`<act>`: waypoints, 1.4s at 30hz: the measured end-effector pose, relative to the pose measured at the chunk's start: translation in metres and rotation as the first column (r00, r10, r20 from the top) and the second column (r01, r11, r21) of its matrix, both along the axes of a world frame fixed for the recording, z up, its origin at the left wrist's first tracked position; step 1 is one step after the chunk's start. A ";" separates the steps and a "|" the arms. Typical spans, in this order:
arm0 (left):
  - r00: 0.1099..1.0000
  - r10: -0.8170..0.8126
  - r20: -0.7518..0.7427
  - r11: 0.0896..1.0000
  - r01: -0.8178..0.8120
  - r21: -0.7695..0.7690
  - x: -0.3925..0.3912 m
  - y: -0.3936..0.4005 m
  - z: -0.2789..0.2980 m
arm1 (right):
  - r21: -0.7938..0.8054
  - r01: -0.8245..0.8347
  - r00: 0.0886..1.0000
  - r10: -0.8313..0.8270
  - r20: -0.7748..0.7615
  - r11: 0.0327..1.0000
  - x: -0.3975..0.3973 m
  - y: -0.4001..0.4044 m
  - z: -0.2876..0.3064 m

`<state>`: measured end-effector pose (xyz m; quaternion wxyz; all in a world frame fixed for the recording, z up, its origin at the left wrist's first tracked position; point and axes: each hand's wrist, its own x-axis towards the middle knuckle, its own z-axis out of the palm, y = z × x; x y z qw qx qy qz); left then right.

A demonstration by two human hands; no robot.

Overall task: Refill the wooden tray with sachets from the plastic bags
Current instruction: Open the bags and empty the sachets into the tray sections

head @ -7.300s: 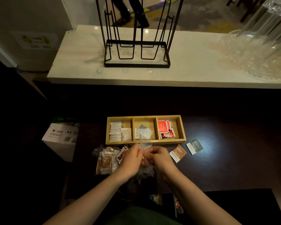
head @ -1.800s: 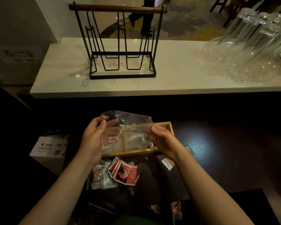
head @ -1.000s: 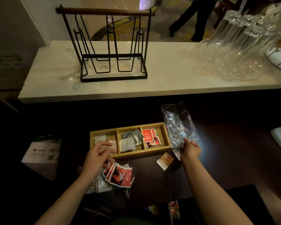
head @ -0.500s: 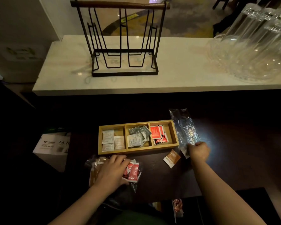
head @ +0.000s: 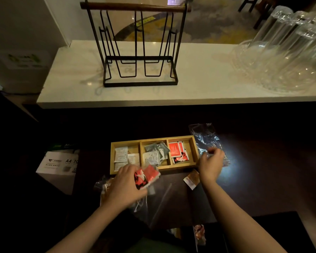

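**Red sachets coming up next**

Lifting since half a second ago, the bag of red sachets [head: 146, 177] is rising in the left hand [head: 125, 187], fingers curled around it, just before the wooden tray [head: 193, 149]. Beside the tray, the right hand [head: 211, 166] is hovering over the empty bag [head: 205, 137], fingers loosely curled; whether they are pinching it, I cannot tell. Opening the bag is coming next, probably needing both hands.

The wooden tray [head: 154, 141] is honey-yellow; its compartments hold white sachets [head: 121, 155], grey-green dotted sachets [head: 156, 148] and red-and-white sachets [head: 177, 151]. A red, black and white packet bundle [head: 146, 177] shows in clear plastic. The table [head: 263, 179] is dark brown.
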<state>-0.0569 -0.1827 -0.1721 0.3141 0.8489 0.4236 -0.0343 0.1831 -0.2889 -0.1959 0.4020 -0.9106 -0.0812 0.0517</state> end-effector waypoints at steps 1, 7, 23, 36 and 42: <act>0.990 0.125 0.069 0.985 -0.116 -0.127 0.004 0.003 0.007 | 0.045 -0.052 0.998 0.053 -0.039 0.998 -0.006 0.005 0.000; 0.758 0.614 0.219 0.735 -0.449 -0.508 0.018 0.029 0.022 | 0.588 -0.280 0.542 0.631 -0.556 0.759 -0.053 0.031 0.027; 0.693 0.714 0.102 0.617 -0.553 -0.560 0.008 0.022 0.024 | 0.619 -0.504 0.343 0.797 -0.497 0.603 -0.074 0.056 0.091; 0.928 0.366 0.077 0.785 -0.263 -0.561 0.000 -0.013 0.019 | 0.562 -0.459 0.194 0.695 -0.693 0.688 -0.088 0.050 0.082; 0.781 0.563 0.270 0.689 -0.264 -0.675 0.013 -0.011 0.037 | 0.429 -0.527 0.351 0.648 -0.676 0.733 -0.103 0.045 0.064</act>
